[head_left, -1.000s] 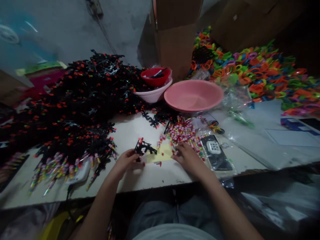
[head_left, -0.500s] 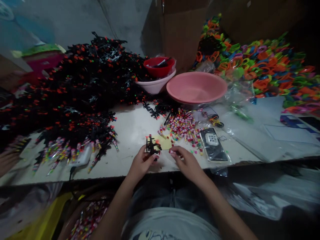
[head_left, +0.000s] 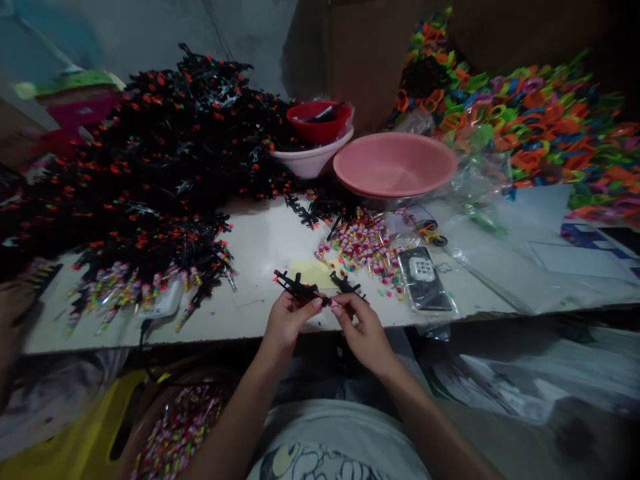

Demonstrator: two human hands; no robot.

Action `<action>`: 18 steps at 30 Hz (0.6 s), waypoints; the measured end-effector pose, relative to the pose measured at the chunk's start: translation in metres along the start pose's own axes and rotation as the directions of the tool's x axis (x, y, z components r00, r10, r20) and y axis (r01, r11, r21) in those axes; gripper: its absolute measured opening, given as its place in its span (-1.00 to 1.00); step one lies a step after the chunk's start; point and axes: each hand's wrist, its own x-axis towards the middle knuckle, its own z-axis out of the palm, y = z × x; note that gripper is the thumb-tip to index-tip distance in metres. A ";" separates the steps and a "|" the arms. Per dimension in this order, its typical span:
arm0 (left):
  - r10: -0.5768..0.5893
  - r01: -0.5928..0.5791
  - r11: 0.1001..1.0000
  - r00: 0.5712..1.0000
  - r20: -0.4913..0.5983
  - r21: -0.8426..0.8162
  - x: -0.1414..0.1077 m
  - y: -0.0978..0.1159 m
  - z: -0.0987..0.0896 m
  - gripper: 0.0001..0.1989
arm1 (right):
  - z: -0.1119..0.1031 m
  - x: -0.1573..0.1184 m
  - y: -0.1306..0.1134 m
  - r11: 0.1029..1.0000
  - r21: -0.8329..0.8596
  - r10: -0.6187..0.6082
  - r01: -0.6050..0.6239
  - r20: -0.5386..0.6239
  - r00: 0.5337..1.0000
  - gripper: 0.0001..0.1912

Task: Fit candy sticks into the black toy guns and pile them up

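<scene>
Nearest: a container of small multicoloured pieces (head_left: pixel 175 430) is seen below the desk edge, left of the lap.

A black toy gun (head_left: pixel 299 288) is pinched by the left hand (head_left: pixel 289 319), fingers closed on its rear end; it is held just above the near edge of the desk (head_left: pixel 260 247), muzzle with a red tip pointed left. The right hand (head_left: pixel 361 325) is closed on a second small black toy part (head_left: pixel 345 285), fingertips almost touching the left hand's. Whether the two black pieces are joined cannot be told.

Just behind the hands a yellow paper slip (head_left: pixel 313 272) is laid flat. Right of it a scatter of small striped candy-like tubes (head_left: pixel 363 243) is spread, and beside that a black packet with a white keypad (head_left: pixel 424 278).

Left half of the desk is covered by a large heap of black toy guns with orange tips (head_left: pixel 150 167).

Further back: a pink basin (head_left: pixel 395 163), a white bowl (head_left: pixel 313 160) with a red bowl (head_left: pixel 319 120) stacked in it. Far right a pile of multicoloured plastic rings (head_left: pixel 515 120) is stacked against cardboard.
</scene>
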 end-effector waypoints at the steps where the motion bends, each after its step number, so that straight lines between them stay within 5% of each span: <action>1: 0.016 -0.016 1.000 1.000 0.002 0.011 -0.001 0.000 0.001 -0.63 | 0.000 -0.001 -0.001 1.000 0.006 0.009 -0.009 -0.016 1.000 -0.82; 14: 0.067 -0.065 0.996 0.997 -0.026 0.067 -0.009 -0.002 0.006 -0.64 | -0.004 -0.003 -0.005 0.991 -0.126 -0.041 0.037 -0.026 0.999 -0.72; 18: 0.053 -0.049 0.996 0.997 -0.050 0.070 -0.010 -0.003 0.006 -0.63 | -0.003 -0.004 -0.005 0.950 -0.283 -0.129 0.128 0.016 0.992 -0.71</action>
